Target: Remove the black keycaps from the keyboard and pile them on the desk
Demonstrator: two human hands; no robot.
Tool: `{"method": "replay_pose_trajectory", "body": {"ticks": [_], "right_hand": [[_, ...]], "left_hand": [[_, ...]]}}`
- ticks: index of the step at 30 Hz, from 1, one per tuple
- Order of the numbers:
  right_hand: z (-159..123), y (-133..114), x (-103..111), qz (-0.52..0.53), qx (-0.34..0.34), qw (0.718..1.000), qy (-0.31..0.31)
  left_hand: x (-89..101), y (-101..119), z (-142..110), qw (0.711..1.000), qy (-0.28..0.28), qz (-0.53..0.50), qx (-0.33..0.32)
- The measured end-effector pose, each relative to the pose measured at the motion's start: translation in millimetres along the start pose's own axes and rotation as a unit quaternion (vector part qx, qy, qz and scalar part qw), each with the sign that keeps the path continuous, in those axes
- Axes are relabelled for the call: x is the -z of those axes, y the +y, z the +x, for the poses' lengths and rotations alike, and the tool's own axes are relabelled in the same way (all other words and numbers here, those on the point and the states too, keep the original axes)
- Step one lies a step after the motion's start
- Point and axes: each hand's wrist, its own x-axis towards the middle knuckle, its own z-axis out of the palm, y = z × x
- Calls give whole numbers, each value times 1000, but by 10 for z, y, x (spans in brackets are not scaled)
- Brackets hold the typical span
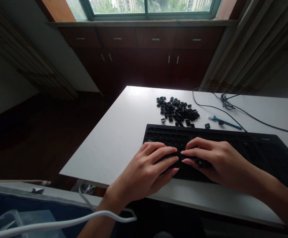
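A black keyboard (233, 138) lies on the white table, with bare key sockets showing at its upper left. My left hand (147, 165) rests over the left part of it, fingers stretched toward the right and fingertips touching the keys area. Facing it, my right hand (215, 158) is curled, with index finger and thumb close together near the left fingertips. Small dark pieces that look like keycaps (198, 162) show between its fingers and palm. Behind the keyboard is a heap of loose black keycaps (177, 109).
A blue brush-like tool (227, 122) and a single keycap (207, 126) lie behind the keyboard. A black cable (227, 102) loops across the white table (104, 142). At lower left, a white curved tube (67, 224) passes before a blue fabric item (30, 205).
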Motion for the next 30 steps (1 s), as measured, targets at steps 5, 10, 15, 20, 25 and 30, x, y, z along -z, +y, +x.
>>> {"method": "replay_pose_trajectory", "body": {"ticks": [5,10,15,20,25,30], "right_hand": [[-19,1,-6,-32,14,999,6],[-33,14,6,-50,36,998,8],[-50,11,-14,-84,50,995,11],[-36,-9,-12,-106,50,993,10],[-1,-75,120,-34,-2,998,44],[52,-235,223,239,-115,947,181]], "left_hand": [[10,2,1,1000,-2,-13,-17],[13,1,5,1000,-14,-13,-17],[20,1,7,999,-18,-19,-21],[16,0,1,999,-20,-22,-19],[18,5,4,999,-16,-24,-21],[3,1,-4,1000,25,-18,2]]}}
